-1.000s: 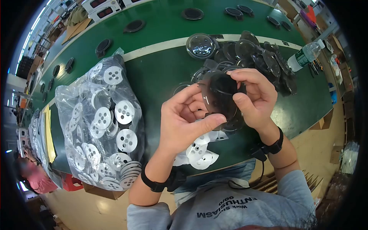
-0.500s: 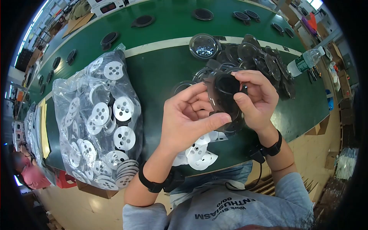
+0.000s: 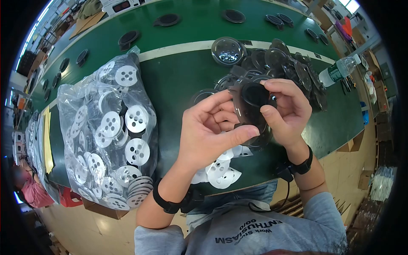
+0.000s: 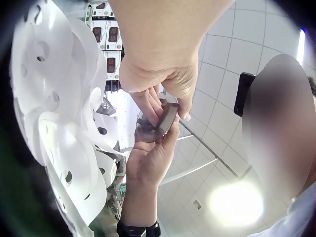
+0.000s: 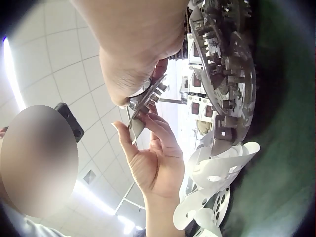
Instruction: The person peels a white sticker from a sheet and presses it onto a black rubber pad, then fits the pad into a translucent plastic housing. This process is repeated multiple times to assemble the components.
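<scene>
A dark translucent round plastic cover (image 3: 243, 111) is held up over the bench between both hands, with a black round part (image 3: 253, 94) on its face. My left hand (image 3: 208, 134) grips the cover's left and lower rim, thumb in front and fingers behind. On the right side, my right hand (image 3: 290, 111) pinches the edge by the black part between thumb and fingertips. The right wrist view shows the cover (image 5: 143, 103) edge-on, with small posts on one side. Below the hands lie white discs with holes (image 3: 219, 173).
A heap of similar dark covers (image 3: 299, 74) lies behind the hands, beside a water bottle (image 3: 339, 71). To the left sits a clear plastic bag (image 3: 70, 95) of white holed discs. Beyond a pale strip, several dark round pieces (image 3: 233, 16) are spaced along a green surface.
Both hands keep hold of the cover and have shifted slightly right in view, the cover turning a little. Dark pieces on the far green surface have moved to the right.
</scene>
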Motion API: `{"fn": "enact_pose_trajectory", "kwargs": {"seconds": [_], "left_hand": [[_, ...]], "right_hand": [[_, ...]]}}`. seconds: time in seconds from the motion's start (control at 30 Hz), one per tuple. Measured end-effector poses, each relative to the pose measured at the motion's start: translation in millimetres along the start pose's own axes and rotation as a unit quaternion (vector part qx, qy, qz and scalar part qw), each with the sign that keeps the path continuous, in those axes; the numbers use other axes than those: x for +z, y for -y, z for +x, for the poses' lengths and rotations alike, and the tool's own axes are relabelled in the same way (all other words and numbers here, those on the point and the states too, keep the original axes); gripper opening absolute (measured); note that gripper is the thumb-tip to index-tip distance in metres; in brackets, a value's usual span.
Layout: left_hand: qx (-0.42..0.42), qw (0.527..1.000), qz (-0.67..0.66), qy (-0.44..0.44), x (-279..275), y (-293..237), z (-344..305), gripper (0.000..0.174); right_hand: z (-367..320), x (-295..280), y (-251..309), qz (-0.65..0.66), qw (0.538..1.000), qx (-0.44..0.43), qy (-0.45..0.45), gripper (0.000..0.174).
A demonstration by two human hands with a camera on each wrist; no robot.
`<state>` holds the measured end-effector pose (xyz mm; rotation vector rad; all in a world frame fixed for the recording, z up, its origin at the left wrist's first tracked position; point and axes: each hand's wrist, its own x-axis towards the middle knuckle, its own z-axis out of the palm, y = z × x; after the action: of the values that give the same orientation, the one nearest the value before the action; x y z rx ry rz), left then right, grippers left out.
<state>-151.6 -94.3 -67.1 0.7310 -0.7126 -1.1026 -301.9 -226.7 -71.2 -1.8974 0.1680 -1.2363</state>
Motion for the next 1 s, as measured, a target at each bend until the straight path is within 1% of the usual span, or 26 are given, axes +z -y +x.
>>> {"fn": "enact_pose_trajectory", "kwargs": {"seconds": [0.4,0.5,0.6,0.73,0.8,0.9,1.0], "left_hand": [[0.01,0.998,0.056,0.015,-2.7,1.2,0.1,0.068],[0.038,0.998,0.045,0.014,-2.7,4.0,0.0,0.063],[0.035,0.999,0.002,-0.012,-5.0,5.0,-0.2,0.053],[0.028,0.999,0.036,-0.015,-5.5,4.1,0.3,0.043],[0.022,0.998,0.047,-0.019,-11.0,7.8,-1.1,0.041],[0.056,0.995,0.082,-0.01,-10.4,6.6,-1.2,0.04],[0.052,0.994,0.081,-0.048,-2.8,8.7,-0.7,0.038]], "right_hand": [[0.2,-1.7,-0.8,-0.02,1.0,-0.01,0.003,0.046],[3.7,-1.2,1.0,-0.035,0.999,-0.028,0.017,0.049],[7.6,1.2,5.2,-0.057,0.997,-0.037,0.026,0.051],[9.5,1.2,12.5,-0.134,0.99,-0.046,0.025,0.052],[9.1,2.6,12.3,-0.144,0.987,-0.063,0.019,0.047],[9.1,-2.0,8.8,-0.15,0.986,-0.067,0.017,0.038],[6.3,-0.6,10.1,-0.146,0.988,-0.042,0.001,0.033]]}}
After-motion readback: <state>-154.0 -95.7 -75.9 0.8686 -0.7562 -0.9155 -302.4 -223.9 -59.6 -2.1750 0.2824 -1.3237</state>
